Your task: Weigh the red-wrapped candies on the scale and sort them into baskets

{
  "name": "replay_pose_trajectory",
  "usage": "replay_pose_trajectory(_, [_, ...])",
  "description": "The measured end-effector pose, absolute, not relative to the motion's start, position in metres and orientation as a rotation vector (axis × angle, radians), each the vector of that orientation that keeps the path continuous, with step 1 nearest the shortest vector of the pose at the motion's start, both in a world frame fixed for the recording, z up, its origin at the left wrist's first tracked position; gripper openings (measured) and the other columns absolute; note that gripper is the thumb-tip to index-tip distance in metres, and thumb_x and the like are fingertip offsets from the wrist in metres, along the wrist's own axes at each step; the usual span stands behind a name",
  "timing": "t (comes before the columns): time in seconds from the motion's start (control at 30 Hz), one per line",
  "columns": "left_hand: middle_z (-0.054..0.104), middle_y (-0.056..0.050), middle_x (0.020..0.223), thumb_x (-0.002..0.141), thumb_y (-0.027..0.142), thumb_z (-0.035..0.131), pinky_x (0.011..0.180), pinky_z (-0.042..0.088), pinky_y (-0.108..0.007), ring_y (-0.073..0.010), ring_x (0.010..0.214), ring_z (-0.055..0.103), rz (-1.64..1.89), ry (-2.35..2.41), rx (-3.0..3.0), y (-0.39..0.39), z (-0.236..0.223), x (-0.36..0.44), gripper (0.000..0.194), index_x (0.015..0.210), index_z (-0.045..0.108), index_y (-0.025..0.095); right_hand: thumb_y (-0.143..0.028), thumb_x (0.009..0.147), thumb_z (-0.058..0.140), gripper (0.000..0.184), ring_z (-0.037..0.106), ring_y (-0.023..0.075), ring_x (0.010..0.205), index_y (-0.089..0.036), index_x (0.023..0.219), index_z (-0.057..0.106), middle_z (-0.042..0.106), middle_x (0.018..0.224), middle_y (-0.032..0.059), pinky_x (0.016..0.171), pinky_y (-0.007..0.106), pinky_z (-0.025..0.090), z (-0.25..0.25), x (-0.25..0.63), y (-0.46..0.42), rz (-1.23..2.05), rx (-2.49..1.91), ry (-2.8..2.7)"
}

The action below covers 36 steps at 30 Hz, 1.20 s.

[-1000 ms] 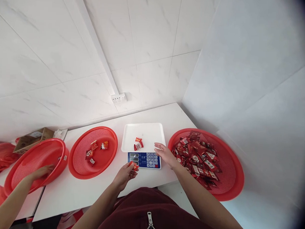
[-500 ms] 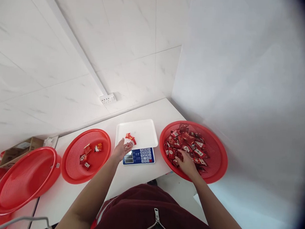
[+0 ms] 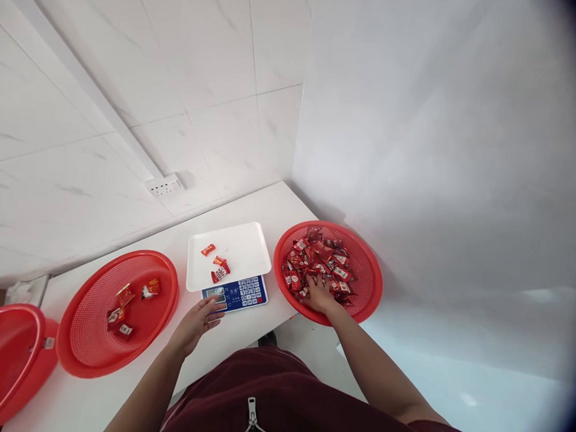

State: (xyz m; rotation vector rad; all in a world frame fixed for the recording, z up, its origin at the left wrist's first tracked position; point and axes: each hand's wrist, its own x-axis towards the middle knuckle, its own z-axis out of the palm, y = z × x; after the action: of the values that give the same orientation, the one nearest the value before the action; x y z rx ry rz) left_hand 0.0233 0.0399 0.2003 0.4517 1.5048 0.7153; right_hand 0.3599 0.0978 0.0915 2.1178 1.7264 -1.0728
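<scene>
On the white worktop (image 3: 121,399), four wrapped sweets are seen in the round red mesh basket (image 3: 76,334) at the left, and three small red wrapped sweets (image 3: 219,268) lie on the white tray of the blue-faced electronic scale (image 3: 230,255). The left hand (image 3: 197,320) hovers near the keypad, grip loose and empty. The right hand (image 3: 317,294) is sunk in the full red basket of sweets (image 3: 365,288); its grip cannot be told. Most sweets are judged unweighed.
</scene>
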Motion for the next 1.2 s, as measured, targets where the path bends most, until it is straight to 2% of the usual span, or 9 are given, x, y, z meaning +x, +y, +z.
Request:
replay_pose_trajectory(0.17, [0.067,-0.010,0.104,0.076,0.040,0.066,0.083,0.047,-0.033,-0.0176,0.085,0.065,0.699,1.512,0.459,0.034,0.204,0.026,0.038,0.105,0.056,0.019,-0.046,0.072,0.064,0.091,0.000,0.0440,0.137,-0.026,0.146,0.015,0.005,0.153,0.0126,0.099,0.055,0.027,0.095,0.362,0.095,-1.025,2.125,1.766])
replay_pose_trajectory(0.33, [0.067,-0.010,0.106,0.074,0.042,0.066,0.084,0.047,-0.033,-0.0180,0.088,0.064,0.672,1.514,0.484,0.029,0.203,0.027,0.040,0.107,0.056,0.020,-0.044,0.074,0.060,0.089,-0.003,0.0417,0.137,-0.028,0.147,0.011,0.002,0.154,0.0095,0.100,0.055,0.027,0.096,0.364,0.093,-1.062,2.128,1.757])
replay_pose_trajectory(0.47, [0.067,-0.010,0.105,0.073,0.043,0.067,0.084,0.047,-0.033,-0.0178,0.086,0.064,0.643,1.519,0.498,0.029,0.202,0.029,0.042,0.105,0.057,0.020,-0.047,0.076,0.058,0.086,-0.004,0.0409,0.138,-0.029,0.147,0.012,0.000,0.155,0.0095,0.098,0.057,0.029,0.094,0.366,0.090,-1.066,2.138,1.772])
replay_pose_trajectory(0.8, [0.066,-0.009,0.104,0.070,0.047,0.069,0.083,0.047,-0.032,-0.0174,0.087,0.063,0.643,1.496,0.536,0.032,0.201,0.022,0.047,0.106,0.057,0.020,-0.043,0.075,0.058,0.087,-0.003,0.0413,0.138,-0.030,0.147,0.010,-0.001,0.155,0.0089,0.097,0.059,0.027,0.091,0.363,0.091,-1.072,2.142,1.734])
replay_pose_trajectory(0.97, [0.066,-0.010,0.103,0.068,0.048,0.070,0.084,0.047,-0.034,-0.0185,0.089,0.063,0.659,1.509,0.500,0.027,0.200,0.016,0.050,0.107,0.056,0.019,-0.046,0.075,0.057,0.087,-0.002,0.0409,0.138,-0.031,0.147,0.010,0.001,0.155,0.0082,0.097,0.057,0.028,0.088,0.363,0.091,-1.030,2.148,1.739])
replay_pose_trajectory(1.07, [0.066,-0.010,0.102,0.066,0.050,0.071,0.085,0.046,-0.035,-0.0188,0.089,0.063,0.664,1.518,0.480,0.024,0.200,0.014,0.052,0.106,0.057,0.019,-0.045,0.074,0.059,0.085,0.004,0.0403,0.137,-0.027,0.146,0.017,0.011,0.153,0.0110,0.100,0.053,0.024,0.084,0.365,0.090,-0.960,2.153,1.814])
replay_pose_trajectory(1.13, [0.066,-0.010,0.102,0.064,0.050,0.072,0.086,0.046,-0.035,-0.0192,0.088,0.063,0.650,1.519,0.480,0.023,0.200,0.013,0.054,0.105,0.057,0.019,-0.038,0.076,0.059,0.077,0.014,0.0375,0.136,-0.022,0.143,0.026,0.023,0.149,0.0133,0.104,0.047,0.021,0.081,0.367,0.091,-0.883,2.176,1.922])
replay_pose_trajectory(1.2, [0.066,-0.010,0.102,0.063,0.051,0.072,0.086,0.046,-0.036,-0.0196,0.089,0.063,0.636,1.514,0.491,0.023,0.200,0.013,0.054,0.105,0.057,0.018,-0.028,0.077,0.057,0.065,0.030,0.0336,0.130,-0.018,0.138,0.036,0.037,0.141,0.0145,0.103,0.042,0.024,0.080,0.370,0.092,-0.822,2.238,2.010])
